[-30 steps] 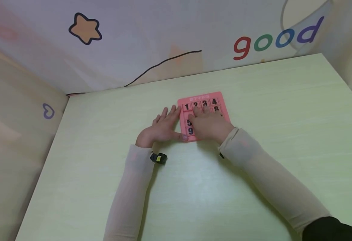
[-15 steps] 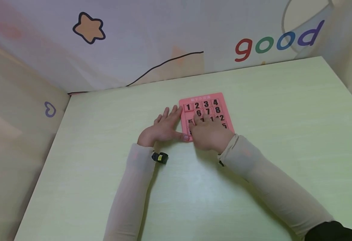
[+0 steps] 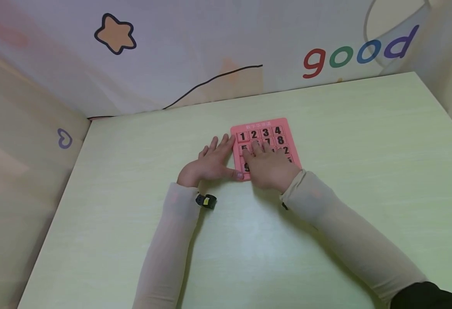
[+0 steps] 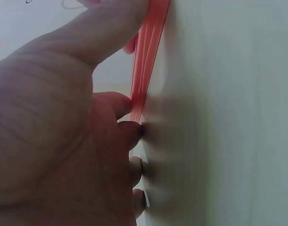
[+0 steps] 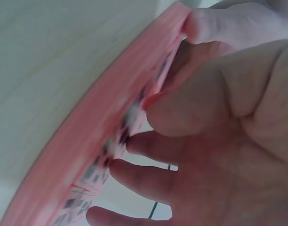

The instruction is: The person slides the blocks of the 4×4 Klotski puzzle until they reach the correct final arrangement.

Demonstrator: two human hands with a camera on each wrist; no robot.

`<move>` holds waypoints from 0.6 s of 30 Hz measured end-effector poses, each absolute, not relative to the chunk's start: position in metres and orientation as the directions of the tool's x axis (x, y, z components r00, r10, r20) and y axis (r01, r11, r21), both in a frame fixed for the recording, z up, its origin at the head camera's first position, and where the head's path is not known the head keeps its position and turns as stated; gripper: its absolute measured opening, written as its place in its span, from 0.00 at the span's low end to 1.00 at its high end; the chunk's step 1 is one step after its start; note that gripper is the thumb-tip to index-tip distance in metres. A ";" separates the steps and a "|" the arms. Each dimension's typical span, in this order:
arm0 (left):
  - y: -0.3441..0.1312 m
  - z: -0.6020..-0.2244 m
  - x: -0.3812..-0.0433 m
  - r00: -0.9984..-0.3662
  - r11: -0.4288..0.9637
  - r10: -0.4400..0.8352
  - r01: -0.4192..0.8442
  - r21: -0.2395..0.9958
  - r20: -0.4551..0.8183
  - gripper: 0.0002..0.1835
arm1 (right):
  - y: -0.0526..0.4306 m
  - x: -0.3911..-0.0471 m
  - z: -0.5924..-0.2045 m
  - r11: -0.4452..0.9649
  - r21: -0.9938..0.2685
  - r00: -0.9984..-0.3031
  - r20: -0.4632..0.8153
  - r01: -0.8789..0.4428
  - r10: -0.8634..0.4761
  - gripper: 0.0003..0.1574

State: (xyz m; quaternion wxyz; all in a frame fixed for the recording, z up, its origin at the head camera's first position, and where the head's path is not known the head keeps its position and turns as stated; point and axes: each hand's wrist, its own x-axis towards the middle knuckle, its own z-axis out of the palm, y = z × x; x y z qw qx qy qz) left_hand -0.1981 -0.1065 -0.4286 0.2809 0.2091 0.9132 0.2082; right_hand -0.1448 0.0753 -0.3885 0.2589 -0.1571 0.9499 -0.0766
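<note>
A pink number slide puzzle (image 3: 274,122) lies on the table, its top row reading 1 to 4. My left hand (image 3: 209,166) is spread along its left side, thumb at the near left corner and fingertips by the left edge. In the left wrist view, the board's side (image 4: 148,61) shows beyond the thumb. My right hand (image 3: 273,168) reaches over the board from the near right, its thumb by the 5 tile (image 3: 244,148) under the 1. Its other fingertips (image 5: 120,167) touch the number tiles. The hand hides much of the lower rows; the 9 (image 3: 247,167) shows lower left.
The pale green table (image 3: 125,193) spreads all around the board. Behind it stands a printed backdrop (image 3: 195,47) with a star and the word good; another panel (image 3: 28,171) is at the left. A black band (image 3: 206,201) is on my left wrist.
My right hand moved down the board and then slightly up again. The 5 tile slid up into the gap beneath the 1. My left hand has kept its place at the left edge.
</note>
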 end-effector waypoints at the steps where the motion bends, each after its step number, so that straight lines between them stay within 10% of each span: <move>1: -0.107 -0.429 -0.198 -0.754 0.825 0.500 0.265 0.498 -0.426 0.62 | 0.076 -0.146 -0.390 0.940 -0.231 -0.821 -0.463 -0.252 -0.334 0.40; 18: -0.106 -0.427 -0.198 -0.755 0.827 0.498 0.267 0.495 -0.426 0.63 | 0.076 -0.145 -0.389 0.937 -0.234 -0.812 -0.471 -0.261 -0.344 0.39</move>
